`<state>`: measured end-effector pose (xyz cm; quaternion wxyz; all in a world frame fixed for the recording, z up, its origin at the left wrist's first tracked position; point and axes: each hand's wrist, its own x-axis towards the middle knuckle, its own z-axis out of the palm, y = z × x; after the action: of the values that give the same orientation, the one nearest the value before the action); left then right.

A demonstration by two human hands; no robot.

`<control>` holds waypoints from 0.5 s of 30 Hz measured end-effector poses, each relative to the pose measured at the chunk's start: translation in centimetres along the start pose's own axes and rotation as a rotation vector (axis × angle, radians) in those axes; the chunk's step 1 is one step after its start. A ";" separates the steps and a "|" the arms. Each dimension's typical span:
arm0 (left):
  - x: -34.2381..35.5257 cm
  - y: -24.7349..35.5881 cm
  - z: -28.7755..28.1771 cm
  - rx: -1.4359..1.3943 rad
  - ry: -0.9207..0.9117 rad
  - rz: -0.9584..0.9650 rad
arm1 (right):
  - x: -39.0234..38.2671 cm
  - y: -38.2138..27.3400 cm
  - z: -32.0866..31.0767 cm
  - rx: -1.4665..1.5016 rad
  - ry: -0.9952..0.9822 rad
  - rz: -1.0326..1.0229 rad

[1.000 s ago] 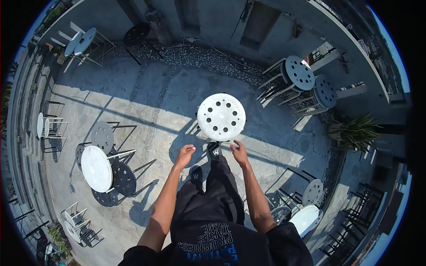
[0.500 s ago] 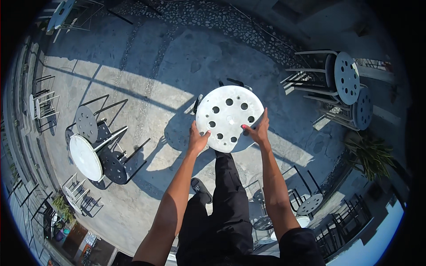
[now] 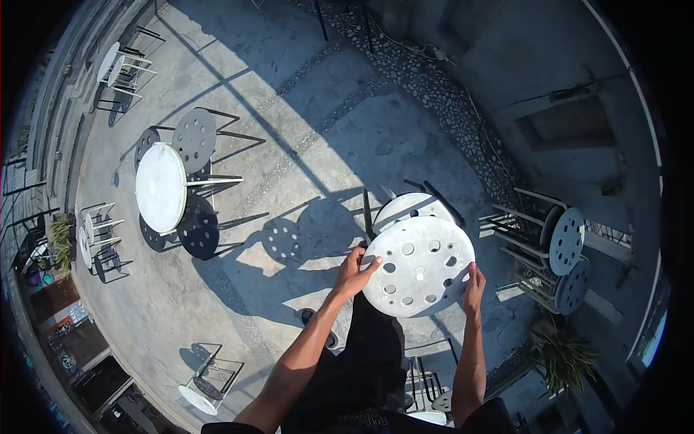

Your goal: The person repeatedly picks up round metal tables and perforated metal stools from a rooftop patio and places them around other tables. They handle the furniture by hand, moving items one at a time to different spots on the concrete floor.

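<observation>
The left hand (image 3: pixel 353 273) and right hand (image 3: pixel 473 288) grip the sides of a white stool (image 3: pixel 408 281). It is in front of the legs, partly hiding a second stool (image 3: pixel 390 211). If one hand slips, it could tip, bang that stool or hit the shoe (image 3: pixel 318 327).

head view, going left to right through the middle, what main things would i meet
round white table → left hand → white holed stool → right hand → stacked stools by the wall

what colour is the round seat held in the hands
The round seat is white, best seen in the head view.
</observation>
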<state>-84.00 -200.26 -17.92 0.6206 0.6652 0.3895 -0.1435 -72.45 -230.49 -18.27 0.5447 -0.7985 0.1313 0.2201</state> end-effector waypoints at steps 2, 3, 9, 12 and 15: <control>-5.5 3.9 -2.5 0.042 -0.067 0.020 | -4.2 -4.7 -1.4 0.049 -0.045 -0.028; -8.5 5.9 -3.7 0.007 -0.084 0.080 | -6.4 -6.7 -2.3 0.105 -0.083 -0.068; -23.3 7.0 -11.4 -0.127 0.127 0.337 | -14.6 -19.3 -2.6 -0.098 -0.316 -0.175; -28.7 4.2 -14.9 -0.204 0.274 0.433 | -15.9 -20.6 -0.6 -0.148 -0.429 -0.342; -34.3 1.9 -18.0 -0.269 0.468 0.491 | -19.2 -24.3 6.1 -0.225 -0.409 -0.524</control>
<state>-110.42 -194.96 9.99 0.6126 0.6662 0.3649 0.2185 -79.54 -216.37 9.07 0.5062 -0.7996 -0.2150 0.2411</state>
